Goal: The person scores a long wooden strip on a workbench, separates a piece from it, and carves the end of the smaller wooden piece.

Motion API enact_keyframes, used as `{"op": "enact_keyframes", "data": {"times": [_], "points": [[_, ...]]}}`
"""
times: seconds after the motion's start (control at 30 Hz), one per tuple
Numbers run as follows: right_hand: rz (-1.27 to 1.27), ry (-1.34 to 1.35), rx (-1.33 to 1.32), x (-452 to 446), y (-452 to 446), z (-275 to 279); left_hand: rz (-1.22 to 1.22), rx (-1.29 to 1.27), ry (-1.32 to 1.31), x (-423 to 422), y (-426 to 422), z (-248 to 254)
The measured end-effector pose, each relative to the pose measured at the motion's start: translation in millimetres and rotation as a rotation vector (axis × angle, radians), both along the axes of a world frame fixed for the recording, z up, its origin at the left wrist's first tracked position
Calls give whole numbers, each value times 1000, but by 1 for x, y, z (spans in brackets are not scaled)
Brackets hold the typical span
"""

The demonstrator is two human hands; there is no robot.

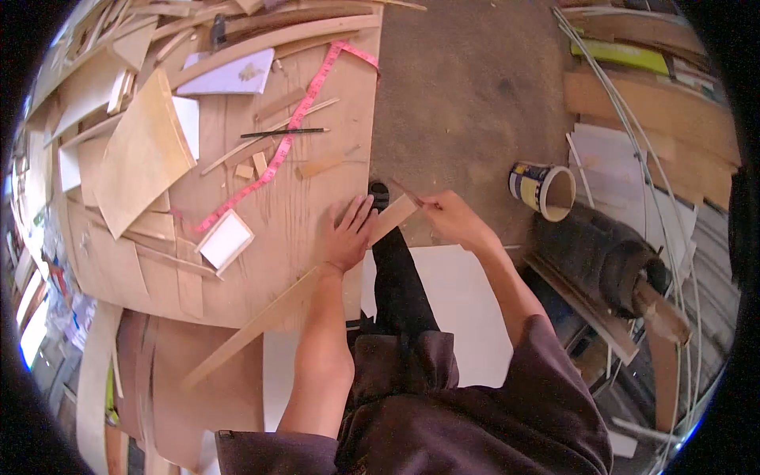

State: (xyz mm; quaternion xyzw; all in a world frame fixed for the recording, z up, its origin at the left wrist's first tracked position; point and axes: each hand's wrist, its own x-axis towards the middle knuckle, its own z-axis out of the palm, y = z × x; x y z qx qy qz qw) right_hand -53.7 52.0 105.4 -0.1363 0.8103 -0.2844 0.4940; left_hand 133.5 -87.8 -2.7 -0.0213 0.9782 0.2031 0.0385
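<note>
My feed, nine o'clock: white box-like piece (227, 244) sitting on table (309, 198); hollow or solid, I can't tell. Wood strip (286, 300) running from eight o'clock toward one. Near centre, left hand (351, 231) pressing over strip, fingers slightly spread. Two-thirty: right hand (451, 218) pinching thin dark tool (408, 193) by strip's end; beyond, tub (529, 188) showing beige inner wall.

On the left, a worktable (313, 202) bears a tape measure (299, 115) running diagonally, a pencil (269, 134) crossing it. Nearer, a wooden strip (257, 326) spans the table's near right corner, under the left hand (348, 232). Right, on the floor (467, 95): a bucket (526, 184) beyond a roll (594, 247).
</note>
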Motion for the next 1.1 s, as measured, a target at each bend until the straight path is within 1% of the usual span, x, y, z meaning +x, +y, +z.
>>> {"op": "enact_keyframes", "data": {"times": [0.03, 0.07, 0.13, 0.2, 0.27, 0.33, 0.37, 0.43, 0.5, 0.57, 0.63, 0.67, 0.7, 0.77, 0.8, 0.83, 0.87, 0.9, 0.97, 1.07, 1.1], "points": [[-117, -117, -13, -4, 0, 8, -3, 9, -1, -2, -1, 1], [-90, -121, -18, -7, -2, -1, 24, 3, -5, -3, -2, 0], [112, 12, 11, -8, -3, -26, -39, -38, -36, 0, 0, -1], [112, -18, 62, -6, -9, -36, -37, -51, -48, 0, 0, 3], [113, -30, 107, -12, -10, -30, -31, -73, -42, -6, -4, 7], [25, -175, 13, -17, -4, 0, -16, -52, 28, -3, -3, 4], [34, -177, 16, -17, -2, -3, -7, -50, 26, -3, -2, 3], [53, -64, 84, -10, 1, -9, -18, -99, 20, -1, -2, 4], [52, -77, 101, -5, -13, -21, -17, -94, 15, -2, -3, 6], [48, -87, 120, -5, -16, -20, -19, -85, 15, -3, -2, 9], [-111, -300, 58, -8, -11, -13, -36, -106, -15, -4, -3, 10], [-104, -303, 62, -10, -4, -7, -28, -102, -18, -3, -2, 10], [-72, -233, 50, -14, 5, 0, -14, -93, -8, -3, -1, 9], [-48, -164, 34, -10, 11, -5, -8, -85, 2, -2, 1, 9], [-50, -123, 25, -3, 10, -23, -24, -106, -23, -2, 0, 12], [-50, -81, 15, 1, -2, -24, -37, -129, -45, -4, -2, 14], [-48, -77, 12, 0, -7, -22, -36, -133, -42, -4, -2, 15], [-95, -201, 82, -3, -23, 0, -43, -132, -59, -5, -2, 15], [-134, -325, 150, -8, -28, 12, -44, -134, -75, -5, -3, 13], [-37, -238, 70, -8, -6, 22, -5, -100, -40, -1, 3, 4], [-78, -221, 66, -5, -3, 28, 6, -85, -19, 0, 4, 1]]}}
